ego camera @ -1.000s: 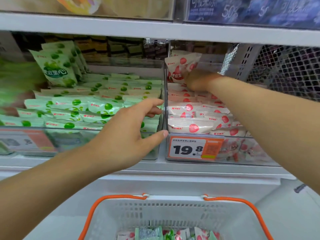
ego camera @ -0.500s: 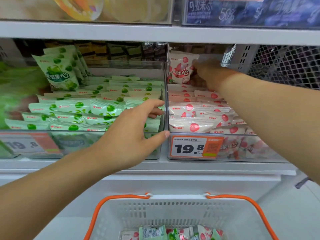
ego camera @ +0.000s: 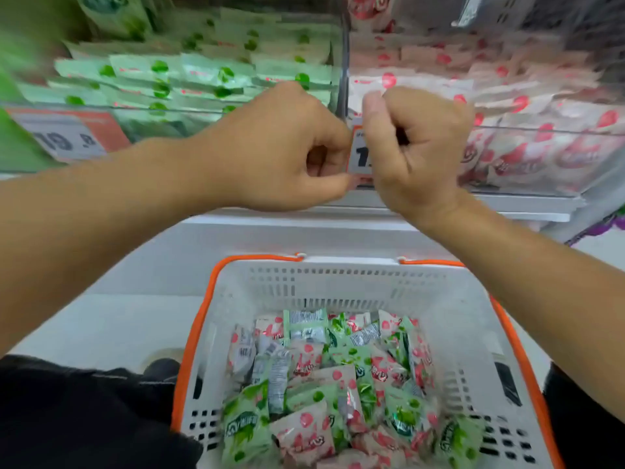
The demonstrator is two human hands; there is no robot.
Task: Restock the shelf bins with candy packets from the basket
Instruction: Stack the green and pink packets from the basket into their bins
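Both my hands hover side by side in front of the shelf, above the basket. My left hand point(ego camera: 270, 147) has loosely curled fingers and holds nothing. My right hand point(ego camera: 416, 143) is balled into a fist, with nothing visible in it. The white basket point(ego camera: 338, 269) with orange handles sits below, holding several mixed green and pink candy packets point(ego camera: 338, 384). Behind my hands, the left shelf bin holds green packets point(ego camera: 203, 72) and the right bin holds pink packets point(ego camera: 507, 96). The shelf area is motion-blurred.
A clear divider point(ego camera: 343, 62) separates the two bins. An orange price tag point(ego camera: 358, 154) shows between my hands, another price tag point(ego camera: 64, 137) sits at the left. My dark clothing point(ego camera: 84, 418) and a shoe point(ego camera: 162, 367) are beside the basket.
My right hand has come out of the back of the pink bin and my left hand has left the divider. Both drew back together as my view tilted down to the basket.
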